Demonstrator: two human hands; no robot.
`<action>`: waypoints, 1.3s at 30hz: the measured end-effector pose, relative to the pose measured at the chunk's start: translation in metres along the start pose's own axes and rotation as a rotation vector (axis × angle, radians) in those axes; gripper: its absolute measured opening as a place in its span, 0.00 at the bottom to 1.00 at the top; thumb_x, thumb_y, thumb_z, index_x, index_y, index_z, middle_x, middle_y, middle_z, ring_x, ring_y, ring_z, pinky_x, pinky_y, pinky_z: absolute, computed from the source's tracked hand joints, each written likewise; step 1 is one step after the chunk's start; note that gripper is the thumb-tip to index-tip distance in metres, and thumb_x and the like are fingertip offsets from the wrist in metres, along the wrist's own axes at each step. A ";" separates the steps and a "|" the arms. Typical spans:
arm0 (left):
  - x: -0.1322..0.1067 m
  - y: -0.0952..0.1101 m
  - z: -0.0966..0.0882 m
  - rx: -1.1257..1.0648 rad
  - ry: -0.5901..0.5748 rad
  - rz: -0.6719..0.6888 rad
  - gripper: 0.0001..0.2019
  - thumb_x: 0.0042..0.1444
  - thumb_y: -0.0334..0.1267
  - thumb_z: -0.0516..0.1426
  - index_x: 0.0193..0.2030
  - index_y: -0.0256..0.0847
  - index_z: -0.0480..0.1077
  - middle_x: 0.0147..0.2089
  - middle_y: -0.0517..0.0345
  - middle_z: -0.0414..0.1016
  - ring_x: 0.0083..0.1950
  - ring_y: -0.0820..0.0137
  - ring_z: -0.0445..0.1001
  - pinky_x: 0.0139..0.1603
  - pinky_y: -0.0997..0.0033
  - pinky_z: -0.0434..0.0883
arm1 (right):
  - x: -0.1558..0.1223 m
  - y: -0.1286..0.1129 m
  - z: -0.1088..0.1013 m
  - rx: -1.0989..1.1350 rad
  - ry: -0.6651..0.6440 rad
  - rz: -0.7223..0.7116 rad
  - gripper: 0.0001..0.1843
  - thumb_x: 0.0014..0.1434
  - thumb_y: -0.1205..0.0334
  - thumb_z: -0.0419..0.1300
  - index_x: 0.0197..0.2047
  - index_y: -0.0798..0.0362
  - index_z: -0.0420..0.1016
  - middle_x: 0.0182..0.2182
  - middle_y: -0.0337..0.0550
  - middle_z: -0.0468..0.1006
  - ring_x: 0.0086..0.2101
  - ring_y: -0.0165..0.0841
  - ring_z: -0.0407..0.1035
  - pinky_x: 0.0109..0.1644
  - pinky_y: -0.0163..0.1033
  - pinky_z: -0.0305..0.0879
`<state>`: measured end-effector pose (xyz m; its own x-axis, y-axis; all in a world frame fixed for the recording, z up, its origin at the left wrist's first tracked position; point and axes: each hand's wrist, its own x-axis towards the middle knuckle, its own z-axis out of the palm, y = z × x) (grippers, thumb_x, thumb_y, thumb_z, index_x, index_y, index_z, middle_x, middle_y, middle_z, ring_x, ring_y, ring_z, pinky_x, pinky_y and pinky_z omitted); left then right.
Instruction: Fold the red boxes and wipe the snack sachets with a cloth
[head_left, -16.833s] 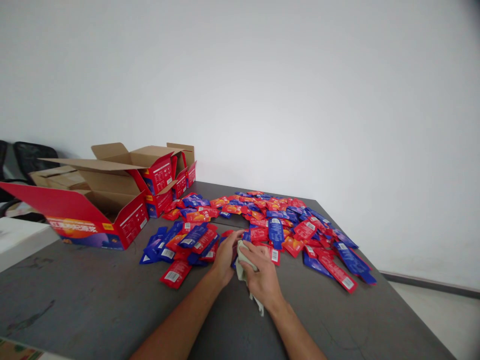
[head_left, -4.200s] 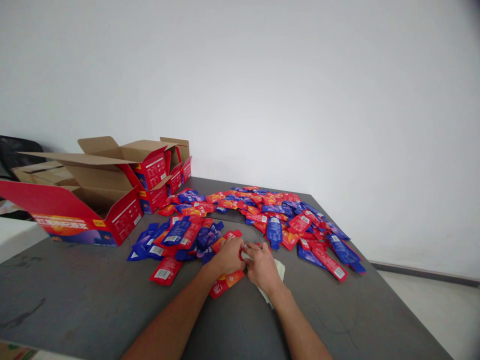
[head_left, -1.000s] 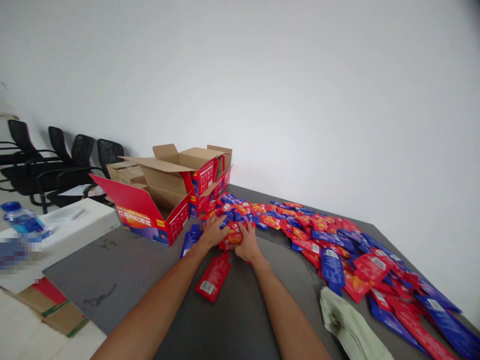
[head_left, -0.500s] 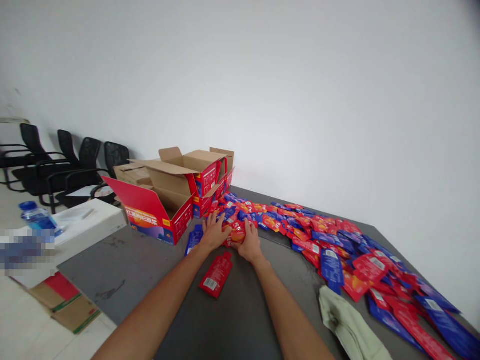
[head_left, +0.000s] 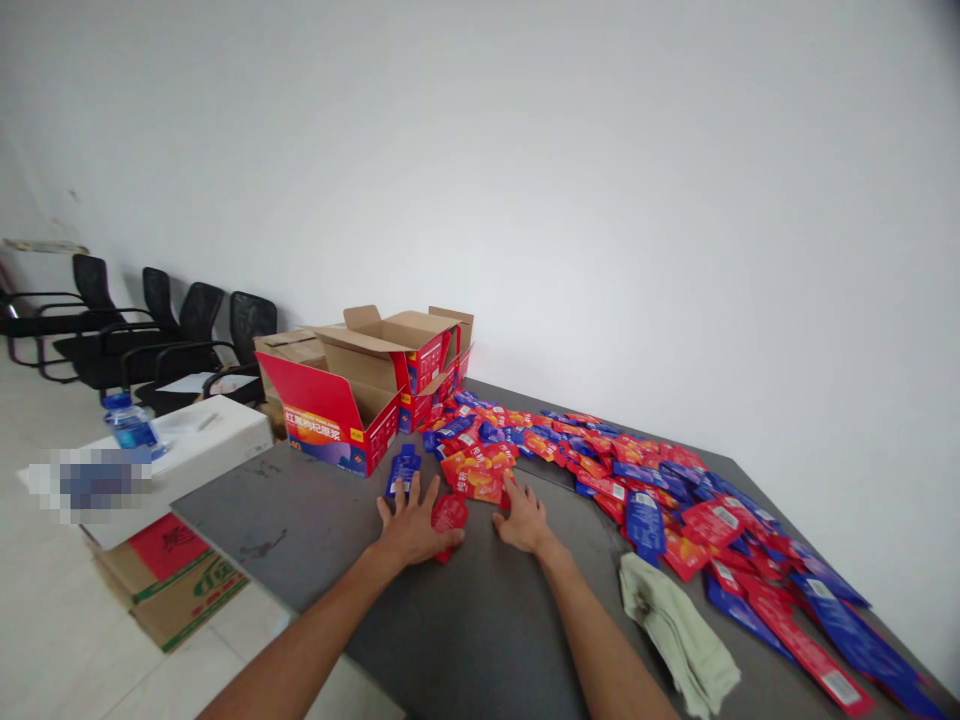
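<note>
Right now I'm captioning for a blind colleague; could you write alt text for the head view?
A person's left hand spreads over part of a red pouch on a dark table; the right hand is at some orange-red pouches. Open red boxes stand left; a pale cloth and heaped pouches lie right.

The dark grey surface [head_left: 465,630] bears a long, loose spread of red and blue pouches [head_left: 712,522], open red boxes [head_left: 326,440] toward the left, and a rumpled pale-green cloth [head_left: 679,630].

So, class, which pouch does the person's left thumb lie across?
The red pouch, which shows on both sides of the thumb of the left hand. The blue pouch lies by that hand's other fingertips; the other pouches lie farther off.
</note>
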<state>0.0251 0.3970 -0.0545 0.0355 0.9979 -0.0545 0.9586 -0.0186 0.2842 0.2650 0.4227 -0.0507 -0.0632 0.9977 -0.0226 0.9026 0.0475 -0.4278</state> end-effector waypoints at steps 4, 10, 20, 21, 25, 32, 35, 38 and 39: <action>0.012 0.010 -0.004 -0.037 0.047 0.051 0.60 0.40 0.74 0.56 0.75 0.58 0.32 0.78 0.48 0.25 0.75 0.35 0.29 0.64 0.21 0.34 | -0.007 -0.006 0.009 -0.014 -0.007 -0.038 0.44 0.57 0.63 0.57 0.74 0.51 0.45 0.71 0.48 0.54 0.70 0.44 0.40 0.71 0.57 0.38; 0.043 0.022 -0.009 -0.062 0.094 0.219 0.54 0.45 0.69 0.57 0.75 0.60 0.36 0.78 0.50 0.25 0.76 0.40 0.39 0.69 0.33 0.41 | 0.006 -0.025 0.024 -0.044 0.073 -0.030 0.37 0.64 0.62 0.47 0.74 0.45 0.42 0.71 0.43 0.52 0.71 0.41 0.39 0.70 0.57 0.40; 0.106 0.026 -0.009 -0.082 0.115 0.259 0.45 0.49 0.68 0.56 0.73 0.61 0.50 0.79 0.52 0.30 0.76 0.41 0.36 0.71 0.39 0.40 | 0.078 -0.030 0.030 -0.119 0.093 0.075 0.43 0.60 0.62 0.50 0.75 0.42 0.37 0.74 0.46 0.41 0.70 0.53 0.37 0.66 0.68 0.38; 0.112 0.027 -0.009 -0.085 0.121 0.255 0.45 0.49 0.68 0.56 0.73 0.61 0.50 0.79 0.53 0.30 0.76 0.41 0.36 0.72 0.39 0.40 | 0.084 -0.030 0.030 -0.122 0.096 0.077 0.42 0.60 0.61 0.50 0.75 0.42 0.37 0.74 0.46 0.41 0.70 0.53 0.37 0.66 0.70 0.37; 0.135 0.030 -0.008 -0.094 0.130 0.248 0.44 0.49 0.68 0.56 0.72 0.61 0.51 0.79 0.55 0.31 0.76 0.41 0.35 0.72 0.40 0.39 | 0.107 -0.025 0.030 -0.126 0.115 0.068 0.42 0.60 0.59 0.50 0.74 0.40 0.38 0.74 0.43 0.40 0.71 0.52 0.34 0.66 0.70 0.34; 0.165 0.036 -0.010 -0.082 0.112 0.242 0.44 0.50 0.69 0.54 0.72 0.59 0.52 0.79 0.54 0.33 0.76 0.44 0.34 0.72 0.42 0.40 | 0.143 -0.020 0.022 -0.106 0.074 0.050 0.46 0.56 0.57 0.54 0.74 0.44 0.40 0.74 0.43 0.40 0.71 0.52 0.33 0.67 0.69 0.32; 0.170 0.039 -0.013 -0.063 0.112 0.240 0.43 0.50 0.68 0.54 0.72 0.58 0.53 0.79 0.53 0.33 0.76 0.44 0.35 0.72 0.42 0.40 | 0.152 -0.017 0.018 -0.094 0.050 0.044 0.46 0.56 0.57 0.54 0.74 0.46 0.41 0.74 0.45 0.41 0.70 0.53 0.34 0.67 0.69 0.34; 0.170 0.043 -0.016 -0.031 0.097 0.235 0.42 0.51 0.67 0.55 0.72 0.59 0.52 0.79 0.54 0.33 0.76 0.43 0.37 0.71 0.42 0.41 | 0.150 -0.012 0.015 -0.088 0.044 0.026 0.43 0.58 0.58 0.52 0.74 0.45 0.40 0.74 0.43 0.41 0.71 0.50 0.34 0.67 0.69 0.36; 0.168 0.044 -0.017 -0.016 0.095 0.231 0.42 0.52 0.66 0.55 0.72 0.59 0.52 0.79 0.54 0.33 0.76 0.43 0.37 0.71 0.41 0.41 | 0.147 -0.011 0.014 -0.087 0.047 0.019 0.42 0.59 0.59 0.50 0.74 0.44 0.39 0.74 0.42 0.41 0.71 0.48 0.34 0.67 0.69 0.36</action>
<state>0.0689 0.5653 -0.0348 0.2259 0.9686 0.1043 0.9234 -0.2470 0.2939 0.2402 0.5687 -0.0621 -0.0279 0.9995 0.0133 0.9373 0.0308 -0.3473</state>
